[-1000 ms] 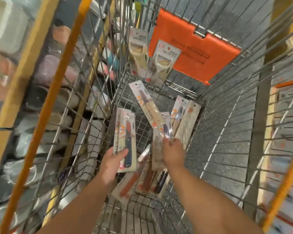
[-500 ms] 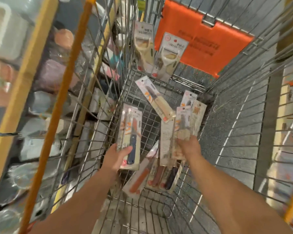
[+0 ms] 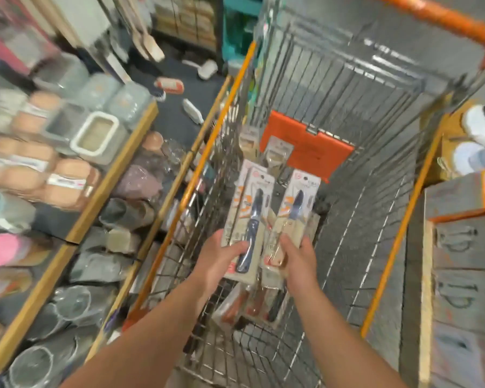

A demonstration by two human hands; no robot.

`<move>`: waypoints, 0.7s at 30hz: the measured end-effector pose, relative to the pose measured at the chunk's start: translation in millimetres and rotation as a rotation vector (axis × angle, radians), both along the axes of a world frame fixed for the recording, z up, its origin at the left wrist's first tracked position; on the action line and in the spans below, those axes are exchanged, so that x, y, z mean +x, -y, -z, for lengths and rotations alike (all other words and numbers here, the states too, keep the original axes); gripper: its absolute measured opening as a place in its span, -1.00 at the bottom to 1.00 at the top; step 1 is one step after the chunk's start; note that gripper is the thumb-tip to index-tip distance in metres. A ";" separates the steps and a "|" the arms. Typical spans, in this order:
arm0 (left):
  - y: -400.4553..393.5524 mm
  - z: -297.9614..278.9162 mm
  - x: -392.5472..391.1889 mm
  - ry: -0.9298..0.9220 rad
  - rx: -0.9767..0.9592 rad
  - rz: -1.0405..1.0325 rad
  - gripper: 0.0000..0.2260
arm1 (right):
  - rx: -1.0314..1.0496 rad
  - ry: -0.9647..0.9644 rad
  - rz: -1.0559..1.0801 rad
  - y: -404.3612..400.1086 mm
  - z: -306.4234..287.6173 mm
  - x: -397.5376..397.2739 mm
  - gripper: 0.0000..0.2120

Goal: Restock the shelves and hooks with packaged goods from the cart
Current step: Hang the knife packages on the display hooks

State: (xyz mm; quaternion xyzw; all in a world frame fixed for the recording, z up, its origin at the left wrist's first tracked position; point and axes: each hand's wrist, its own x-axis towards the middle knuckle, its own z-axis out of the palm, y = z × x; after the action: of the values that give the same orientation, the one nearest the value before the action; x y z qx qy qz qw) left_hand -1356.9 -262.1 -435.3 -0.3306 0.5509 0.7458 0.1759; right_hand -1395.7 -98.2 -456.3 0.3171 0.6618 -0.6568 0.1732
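Cardboard-backed knife packs (image 3: 247, 219) sit clamped in the left hand (image 3: 219, 259), another pack (image 3: 294, 217) gripped in the right hand (image 3: 297, 259), both above the cart (image 3: 347, 79). Best lift them clear together, keeping the hang-holes uppermost for the hooks.

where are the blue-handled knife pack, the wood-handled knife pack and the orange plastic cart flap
blue-handled knife pack (image 3: 249, 219), head view, on the blue handle
wood-handled knife pack (image 3: 293, 219), head view, on the card middle
orange plastic cart flap (image 3: 311, 147), head view, flap centre

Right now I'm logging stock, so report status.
Left hand holds blue-handled knife pack. Right hand holds wood-handled knife pack. More packs in cart.
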 end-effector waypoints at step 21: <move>267.5 -289.0 140.5 -0.567 -0.457 -0.839 -0.66 | -0.337 -0.643 -0.879 325.4 -303.3 55.6 -0.93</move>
State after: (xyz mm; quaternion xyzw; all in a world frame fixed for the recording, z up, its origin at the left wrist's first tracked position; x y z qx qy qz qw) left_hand -1216.4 -529.6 -146.3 -0.3375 0.5456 0.6732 -0.3677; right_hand -1340.1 -423.6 -153.0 -0.2357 0.6372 -0.6830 0.2682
